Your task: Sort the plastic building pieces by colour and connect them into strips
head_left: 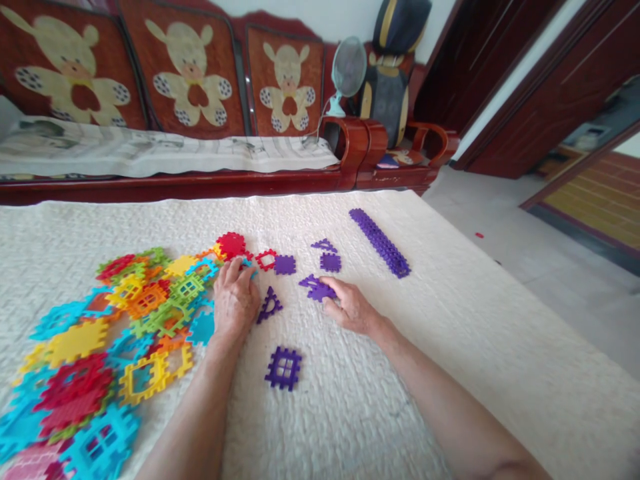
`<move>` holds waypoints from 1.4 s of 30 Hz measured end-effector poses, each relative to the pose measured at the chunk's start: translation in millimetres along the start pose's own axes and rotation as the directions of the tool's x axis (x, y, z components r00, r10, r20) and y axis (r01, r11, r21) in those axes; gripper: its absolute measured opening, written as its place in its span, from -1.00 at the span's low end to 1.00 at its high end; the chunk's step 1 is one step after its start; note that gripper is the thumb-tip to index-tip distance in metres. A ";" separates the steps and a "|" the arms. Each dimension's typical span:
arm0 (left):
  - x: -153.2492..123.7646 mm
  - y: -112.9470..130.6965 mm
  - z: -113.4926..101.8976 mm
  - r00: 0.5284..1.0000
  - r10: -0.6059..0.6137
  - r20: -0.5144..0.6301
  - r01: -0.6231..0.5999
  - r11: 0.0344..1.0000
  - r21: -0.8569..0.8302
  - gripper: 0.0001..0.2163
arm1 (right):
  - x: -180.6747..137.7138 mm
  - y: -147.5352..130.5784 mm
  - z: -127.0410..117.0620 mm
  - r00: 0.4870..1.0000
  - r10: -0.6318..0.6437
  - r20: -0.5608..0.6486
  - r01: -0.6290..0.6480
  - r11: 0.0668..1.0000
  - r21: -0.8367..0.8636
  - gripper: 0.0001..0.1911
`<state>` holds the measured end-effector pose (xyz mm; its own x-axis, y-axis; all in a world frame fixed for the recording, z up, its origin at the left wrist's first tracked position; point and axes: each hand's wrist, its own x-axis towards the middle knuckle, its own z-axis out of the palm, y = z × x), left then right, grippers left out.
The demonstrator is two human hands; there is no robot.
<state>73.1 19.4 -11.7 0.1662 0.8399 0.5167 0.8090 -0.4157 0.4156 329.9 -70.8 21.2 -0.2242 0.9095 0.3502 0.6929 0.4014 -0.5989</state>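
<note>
Spreading over the left part of the white quilted mat [450,320], a heap of coloured tiles [100,347] lies in blue, yellow, red, green and orange. The left hand [235,298] rests palm down on the heap's right edge, fingers bent and close together over the tiles; I cannot tell whether it grips one. Just beyond its fingertips sit a red round tile [231,245] and a red open square [266,259], with a small purple square [285,265] beside that. A purple triangle [269,305] lies just beside the right side of the left hand. Nearer, between the two forearms, a purple grid square [283,367] lies flat and alone. To the right, the right hand [353,308] has its fingers curled, thumb and forefinger pinching the near right edge of a purple piece [316,287] that lies on the mat. Beyond it are a far purple triangle [324,245] and a far purple square [331,262]. Farther right, well apart from both hands, a long purple row [381,243] of joined tiles runs away toward a wooden bench [200,183].
</note>
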 end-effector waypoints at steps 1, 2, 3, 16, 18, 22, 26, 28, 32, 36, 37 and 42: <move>-0.1 0.0 0.0 1.000 0.002 -0.001 -0.002 1.000 0.001 -0.67 | 0.3 2.9 -5.1 0.998 0.069 -0.002 -0.069 0.998 -0.013 -0.55; -0.2 0.3 -0.2 1.000 0.003 -0.003 -0.003 1.000 0.002 -0.67 | 0.6 4.8 -9.7 0.993 0.122 0.011 -0.121 0.992 -0.022 -0.51; -0.3 0.7 -0.6 1.000 0.003 -0.006 -0.003 1.000 0.005 -0.67 | 1.0 6.0 -13.8 0.987 0.159 0.030 -0.158 0.987 -0.030 -0.48; 0.5 4.5 -2.7 1.000 -0.002 -0.016 0.002 1.000 -0.005 -0.67 | 2.2 24.1 -28.0 0.992 0.122 -0.045 -0.125 0.988 -0.088 -0.54; 0.4 4.3 -2.9 1.000 -0.001 -0.006 0.001 1.000 0.002 -0.67 | 2.7 19.8 -26.8 0.994 0.095 -0.053 -0.100 0.987 -0.122 -0.56; 0.4 3.3 -2.4 1.000 0.002 -0.009 -0.002 1.000 -0.004 -0.67 | 3.8 11.5 -19.5 0.995 0.048 -0.091 -0.061 0.986 -0.152 -0.65; 0.1 2.3 -1.2 1.000 -0.002 -0.009 0.002 1.000 -0.016 -0.67 | 3.3 10.9 -11.5 0.987 0.022 -0.160 -0.043 0.990 -0.133 -0.57; -0.4 2.1 -0.9 1.000 -0.006 -0.008 0.006 1.000 -0.020 -0.67 | 2.7 12.6 -9.2 0.993 0.020 -0.119 -0.037 0.989 -0.146 -0.57; -0.9 2.1 -1.2 1.000 -0.014 -0.005 0.014 1.000 -0.023 -0.67 | 2.1 16.8 -7.6 0.998 0.045 -0.054 -0.053 0.983 -0.173 -0.64; 0.7 1.9 -1.9 0.999 -0.038 0.004 0.038 0.999 -0.028 -0.66 | 2.6 22.5 -8.3 0.990 0.124 -0.066 -0.133 0.979 -0.154 -0.67; 1.3 1.7 -2.0 0.999 -0.043 0.007 0.043 0.999 -0.029 -0.65 | 2.9 23.5 -9.0 0.986 0.150 -0.068 -0.159 0.976 -0.149 -0.67; 4.1 1.0 -2.6 0.997 -0.070 0.032 0.071 0.997 -0.032 -0.63 | 4.8 12.6 -14.4 0.967 0.095 -0.237 -0.146 0.968 -0.206 -0.62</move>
<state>73.1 21.5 -7.2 0.1270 0.8778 0.4619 0.8003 -0.3658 0.4750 347.5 -62.9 25.7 0.0116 0.8918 0.4522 0.8446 0.2334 -0.4819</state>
